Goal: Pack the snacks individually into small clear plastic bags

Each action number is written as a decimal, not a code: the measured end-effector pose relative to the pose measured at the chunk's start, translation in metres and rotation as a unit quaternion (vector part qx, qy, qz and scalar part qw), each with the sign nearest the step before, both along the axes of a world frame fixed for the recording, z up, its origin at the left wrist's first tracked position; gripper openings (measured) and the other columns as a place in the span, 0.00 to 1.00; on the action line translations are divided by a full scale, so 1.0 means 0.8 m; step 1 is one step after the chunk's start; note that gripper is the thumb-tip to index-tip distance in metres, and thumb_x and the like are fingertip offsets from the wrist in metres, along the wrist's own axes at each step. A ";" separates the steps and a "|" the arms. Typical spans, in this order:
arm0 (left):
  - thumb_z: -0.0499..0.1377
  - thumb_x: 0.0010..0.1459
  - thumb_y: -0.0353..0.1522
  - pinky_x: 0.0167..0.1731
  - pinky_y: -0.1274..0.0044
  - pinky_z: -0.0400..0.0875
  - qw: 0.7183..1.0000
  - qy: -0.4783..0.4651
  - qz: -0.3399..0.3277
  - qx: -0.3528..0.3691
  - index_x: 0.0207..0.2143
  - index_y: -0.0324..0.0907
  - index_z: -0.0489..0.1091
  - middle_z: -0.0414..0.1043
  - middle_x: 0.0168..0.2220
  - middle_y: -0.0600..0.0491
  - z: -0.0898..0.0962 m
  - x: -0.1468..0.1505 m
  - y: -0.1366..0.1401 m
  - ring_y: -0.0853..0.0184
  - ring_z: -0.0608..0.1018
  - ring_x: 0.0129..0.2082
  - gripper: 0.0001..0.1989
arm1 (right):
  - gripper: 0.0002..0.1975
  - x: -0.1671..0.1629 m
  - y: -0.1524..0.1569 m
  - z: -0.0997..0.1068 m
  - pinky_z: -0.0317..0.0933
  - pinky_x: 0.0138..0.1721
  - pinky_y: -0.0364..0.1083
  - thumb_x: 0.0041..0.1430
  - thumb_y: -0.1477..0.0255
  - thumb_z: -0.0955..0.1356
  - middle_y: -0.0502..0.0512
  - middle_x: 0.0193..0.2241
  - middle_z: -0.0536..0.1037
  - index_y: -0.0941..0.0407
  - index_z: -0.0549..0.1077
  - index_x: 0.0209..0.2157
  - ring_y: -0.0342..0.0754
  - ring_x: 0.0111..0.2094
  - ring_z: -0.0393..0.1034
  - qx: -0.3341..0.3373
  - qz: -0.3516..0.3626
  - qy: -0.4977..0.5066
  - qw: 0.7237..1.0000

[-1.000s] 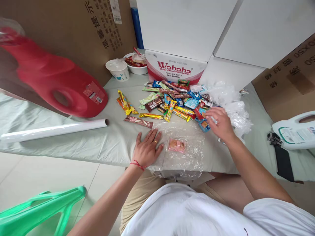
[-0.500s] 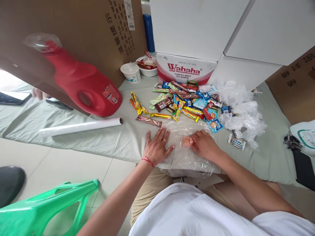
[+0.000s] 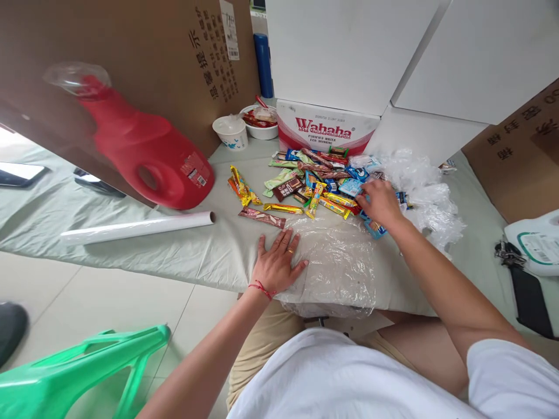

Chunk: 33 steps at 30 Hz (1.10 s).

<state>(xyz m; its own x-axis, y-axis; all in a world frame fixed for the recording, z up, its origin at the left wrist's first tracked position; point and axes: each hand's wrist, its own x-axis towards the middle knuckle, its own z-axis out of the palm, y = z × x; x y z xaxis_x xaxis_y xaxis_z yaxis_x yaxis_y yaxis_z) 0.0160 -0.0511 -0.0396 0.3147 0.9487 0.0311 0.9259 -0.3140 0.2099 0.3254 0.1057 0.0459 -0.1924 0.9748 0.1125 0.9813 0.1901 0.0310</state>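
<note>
My left hand (image 3: pixel 276 263) lies flat with its fingers spread, pressing the left edge of a sheet of clear plastic film (image 3: pixel 338 262) on the cloth. My right hand (image 3: pixel 381 201) is over the right side of a pile of wrapped snacks, its fingers curled down. What it pinches, if anything, is hidden beneath it. A light-blue snack packet (image 3: pixel 350 187) shows just left of its fingertips, and another blue packet (image 3: pixel 374 228) lies under the hand. Yellow snack sticks (image 3: pixel 335 207) and a brown snack packet (image 3: pixel 288 190) lie to the left. Beyond my left fingertips rests a reddish-brown snack stick (image 3: pixel 262 218).
A white film roll (image 3: pixel 140 228) and a red jug (image 3: pixel 151 157) stand left. Crumpled clear plastic (image 3: pixel 430 198) lies right of the pile. Behind are a Wahaha carton (image 3: pixel 325 125), a paper cup (image 3: pixel 230 132) and a white bowl (image 3: pixel 262 131). A green stool (image 3: pixel 82 366) is lower left.
My right hand has moved from the film forward and right to the snack pile. The small pink packet it held no longer shows on the film. My left hand stays in place.
</note>
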 end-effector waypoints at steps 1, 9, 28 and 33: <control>0.47 0.70 0.53 0.69 0.40 0.40 1.000 0.000 0.000 0.000 0.74 0.45 0.54 0.48 0.76 0.43 0.000 0.000 0.000 0.46 0.58 0.74 0.37 | 0.22 -0.019 0.004 -0.007 0.58 0.56 0.57 0.71 0.59 0.63 0.67 0.52 0.76 0.57 0.78 0.55 0.65 0.55 0.64 -0.023 0.022 -0.008 0.999; 0.46 0.70 0.53 0.70 0.42 0.41 1.000 0.002 0.000 -0.005 0.73 0.45 0.55 0.47 0.76 0.44 0.004 0.000 -0.001 0.49 0.57 0.74 0.36 | 0.24 -0.098 0.028 -0.038 0.61 0.54 0.58 0.65 0.61 0.67 0.72 0.53 0.77 0.61 0.74 0.56 0.67 0.58 0.62 -0.113 0.050 -0.047 0.991; 0.47 0.70 0.51 0.70 0.42 0.40 1.000 -0.023 -0.005 -0.006 0.73 0.46 0.56 0.48 0.76 0.44 0.004 -0.002 -0.002 0.47 0.58 0.74 0.35 | 0.11 -0.070 -0.115 0.036 0.61 0.40 0.49 0.61 0.64 0.69 0.59 0.36 0.77 0.55 0.72 0.41 0.55 0.39 0.69 -0.198 0.195 0.072 0.958; 0.50 0.69 0.47 0.70 0.41 0.40 1.000 -0.021 -0.006 -0.014 0.73 0.44 0.55 0.47 0.76 0.44 0.007 -0.003 -0.002 0.47 0.58 0.74 0.35 | 0.22 -0.104 -0.154 -0.002 0.61 0.49 0.56 0.66 0.62 0.69 0.67 0.50 0.78 0.59 0.71 0.57 0.64 0.52 0.67 -0.241 0.229 -0.004 0.943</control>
<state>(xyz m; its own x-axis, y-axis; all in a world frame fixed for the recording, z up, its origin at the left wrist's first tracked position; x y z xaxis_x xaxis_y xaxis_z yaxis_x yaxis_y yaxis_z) 0.0139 -0.0527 -0.0343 0.3252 0.9455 0.0172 0.9122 -0.3185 0.2577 0.2424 -0.0172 0.0440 -0.6051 0.7263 -0.3261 0.7926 0.5881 -0.1610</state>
